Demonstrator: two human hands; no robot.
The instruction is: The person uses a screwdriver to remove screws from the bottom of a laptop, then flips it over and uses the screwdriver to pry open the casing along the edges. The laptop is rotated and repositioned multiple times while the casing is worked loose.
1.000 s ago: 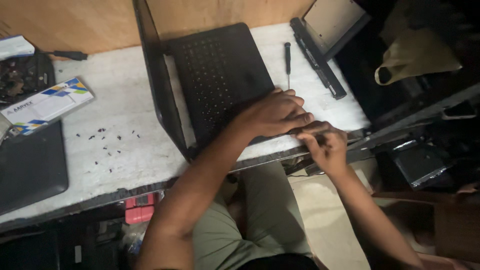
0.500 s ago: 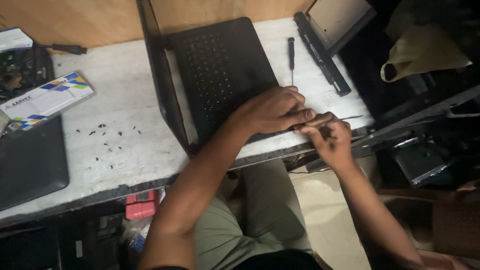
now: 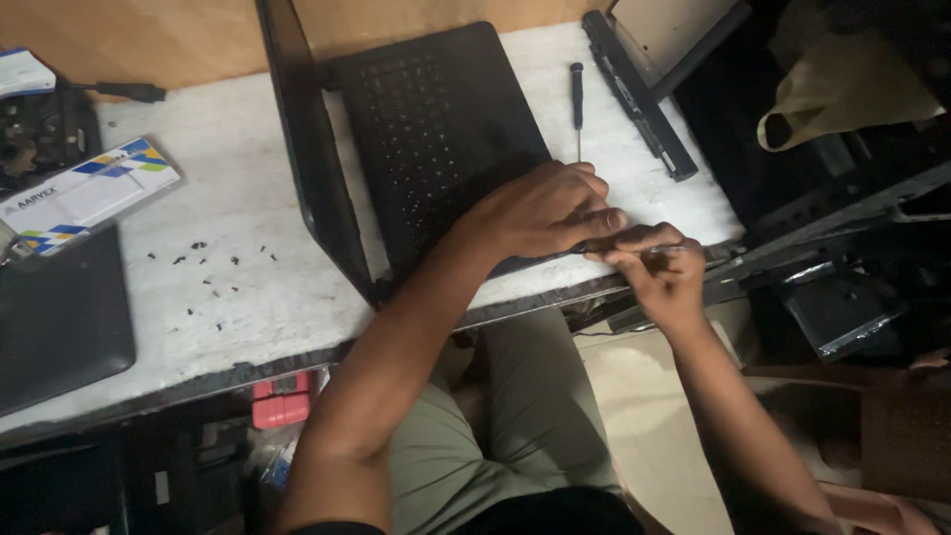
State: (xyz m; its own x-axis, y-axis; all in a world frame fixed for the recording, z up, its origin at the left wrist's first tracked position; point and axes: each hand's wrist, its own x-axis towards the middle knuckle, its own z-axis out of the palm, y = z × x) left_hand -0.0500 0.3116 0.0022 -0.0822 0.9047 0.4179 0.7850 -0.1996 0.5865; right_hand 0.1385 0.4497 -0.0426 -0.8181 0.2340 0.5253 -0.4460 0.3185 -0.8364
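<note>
A black open laptop (image 3: 436,139) lies on the white worktable (image 3: 228,297), its lid (image 3: 307,149) standing up on the left side. My left hand (image 3: 545,208) rests flat on the laptop's near right corner, fingers pressing its edge. My right hand (image 3: 659,272) is just below that corner at the table's edge, pinching a thin metal tool whose tip meets the laptop's edge. A black screwdriver (image 3: 577,94) lies on the table beyond my left hand.
Several small black screws (image 3: 208,267) are scattered on the table left of the laptop. A long black battery bar (image 3: 639,94) lies at the right. A printed box (image 3: 84,193) and a dark flat panel (image 3: 59,317) sit at the left. Dark clutter fills the right side.
The view has shifted slightly. My right hand has crept a little closer to the laptop's corner under my left fingers; my left hand stays pressed on the laptop.
</note>
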